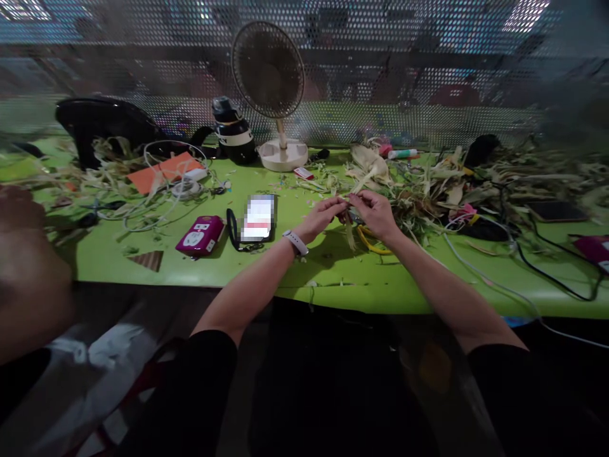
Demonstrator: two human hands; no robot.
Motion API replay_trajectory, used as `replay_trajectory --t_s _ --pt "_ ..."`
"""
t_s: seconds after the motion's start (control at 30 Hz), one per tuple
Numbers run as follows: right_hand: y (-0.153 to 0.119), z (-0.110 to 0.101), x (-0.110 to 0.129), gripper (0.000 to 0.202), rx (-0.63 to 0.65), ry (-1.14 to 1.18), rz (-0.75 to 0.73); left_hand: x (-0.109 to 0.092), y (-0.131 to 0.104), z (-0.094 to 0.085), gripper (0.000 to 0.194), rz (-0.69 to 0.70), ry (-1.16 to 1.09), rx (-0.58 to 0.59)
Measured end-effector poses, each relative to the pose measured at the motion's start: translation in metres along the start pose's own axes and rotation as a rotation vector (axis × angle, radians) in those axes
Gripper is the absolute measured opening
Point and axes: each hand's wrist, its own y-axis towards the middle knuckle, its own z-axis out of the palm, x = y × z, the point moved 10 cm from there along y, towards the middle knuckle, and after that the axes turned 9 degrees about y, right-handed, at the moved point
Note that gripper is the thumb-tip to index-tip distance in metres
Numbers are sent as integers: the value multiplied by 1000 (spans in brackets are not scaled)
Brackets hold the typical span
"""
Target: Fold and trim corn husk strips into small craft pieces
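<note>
My left hand [324, 216], with a light watch band on the wrist, pinches one side of a pale corn husk strip [351, 236] above the green table. Close beside it, my right hand [377, 214] has its fingers closed on the same strip, near the other hand's fingertips. The strip's lower end hangs between the hands, and the fingers hide part of it. A yellow loop [372, 242], perhaps a tool handle, lies just under my right hand. Behind the hands is a bunched pale husk [371, 164].
A heap of husks [428, 197] spreads rightward, with cables [476, 273] over the table [266, 276]. Left of my hands lie a phone [259, 217] and a magenta box [200, 236]. A fan [284, 155] and bottle [234, 133] stand behind. Another person's arm [33, 273] is at far left.
</note>
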Motion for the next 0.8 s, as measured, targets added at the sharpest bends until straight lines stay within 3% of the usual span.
replay_trajectory --t_s 0.2,0.33,0.47,0.6,0.8 --pt "-2 11 -6 39 80 164 69 15 1 -6 17 -132 -183 -42" --pt "-2 11 -6 42 78 145 62 9 -2 -5 17 -103 -149 -44" --pt "-1 7 -8 41 46 146 99 1 -3 -1 30 -39 -122 9" --pt "-2 4 -7 39 -2 149 101 -3 -4 2 30 -26 -46 53" --pt "-2 -7 2 41 -98 129 34 -3 -4 -5 25 -57 -49 -49"
